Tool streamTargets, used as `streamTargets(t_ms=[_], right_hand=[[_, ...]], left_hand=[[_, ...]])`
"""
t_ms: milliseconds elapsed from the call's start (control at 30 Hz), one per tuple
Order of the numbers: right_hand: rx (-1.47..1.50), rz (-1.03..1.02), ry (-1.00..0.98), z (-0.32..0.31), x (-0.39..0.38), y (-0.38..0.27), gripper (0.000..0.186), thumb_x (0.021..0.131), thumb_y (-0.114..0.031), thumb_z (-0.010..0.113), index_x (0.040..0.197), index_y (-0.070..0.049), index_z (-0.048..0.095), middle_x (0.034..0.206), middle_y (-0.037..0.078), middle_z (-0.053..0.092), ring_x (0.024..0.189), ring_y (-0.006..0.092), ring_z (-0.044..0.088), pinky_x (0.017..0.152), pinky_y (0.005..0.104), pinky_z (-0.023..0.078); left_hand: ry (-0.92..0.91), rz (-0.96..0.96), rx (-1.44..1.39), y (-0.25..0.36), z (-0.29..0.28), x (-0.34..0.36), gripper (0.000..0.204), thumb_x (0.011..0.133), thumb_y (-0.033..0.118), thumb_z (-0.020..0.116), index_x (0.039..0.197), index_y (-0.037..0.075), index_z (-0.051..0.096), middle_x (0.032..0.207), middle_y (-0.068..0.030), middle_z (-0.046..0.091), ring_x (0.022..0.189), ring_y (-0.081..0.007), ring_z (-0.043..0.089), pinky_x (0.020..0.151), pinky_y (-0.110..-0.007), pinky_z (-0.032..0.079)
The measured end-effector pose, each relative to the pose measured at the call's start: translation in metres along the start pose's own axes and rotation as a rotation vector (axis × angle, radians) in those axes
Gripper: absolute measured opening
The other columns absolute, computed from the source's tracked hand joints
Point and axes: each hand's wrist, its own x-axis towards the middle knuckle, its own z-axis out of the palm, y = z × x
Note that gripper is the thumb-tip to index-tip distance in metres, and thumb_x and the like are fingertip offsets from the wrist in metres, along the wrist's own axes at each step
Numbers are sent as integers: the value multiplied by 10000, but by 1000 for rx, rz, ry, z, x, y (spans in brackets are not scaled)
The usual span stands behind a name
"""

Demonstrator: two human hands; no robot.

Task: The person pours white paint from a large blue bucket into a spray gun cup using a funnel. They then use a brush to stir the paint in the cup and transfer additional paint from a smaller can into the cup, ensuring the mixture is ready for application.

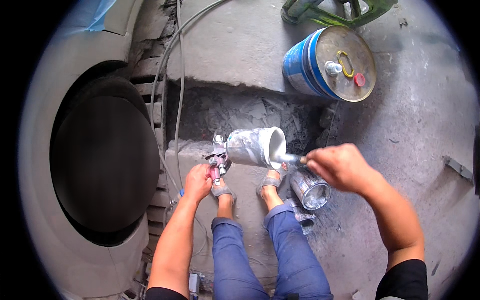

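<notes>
My left hand (199,181) grips the pink-red handle of a spray gun (217,159), which is held tilted sideways with its paint-smeared cup (250,146) attached. The cup's open white mouth faces right. My right hand (334,165) is closed on a brush (293,158), whose pale head is at or inside that mouth. Below the cup, two paint-stained metal cans (314,196) lie or stand by my right foot; I cannot tell exactly how the lower one rests.
A car body (40,165) with a black-covered wheel is at left, alongside hoses (178,100). A blue drum (300,65) with a red cap and a green frame (340,17) are above right. Beyond my sandaled feet is a rubble-filled pit (250,112).
</notes>
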Motion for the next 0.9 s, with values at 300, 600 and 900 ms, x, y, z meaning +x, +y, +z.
streamTargets(t_ms=[300,600,900], right_hand=[[27,-15,39,11,1,-4,155,879,-239,619,890,-85,638,698,123,639,648,306,649,581,417,517],[51,53,-5,21,7,-10,228,897,-282,610,823,-67,595,672,151,633,622,346,637,557,442,507],[-112,-34,40,53,25,3,266,900,-305,583,751,-88,546,669,107,640,620,289,658,494,428,502]], left_hand=[[-55,18,-2,12,-3,3,216,695,44,577,910,26,589,792,-176,588,807,-397,578,716,-481,472],[-96,5,7,13,-2,1,172,704,29,557,875,27,566,782,-182,582,792,-403,570,714,-480,466],[-92,-31,-19,24,-2,1,151,727,35,568,878,25,557,811,-186,596,813,-405,586,719,-481,472]])
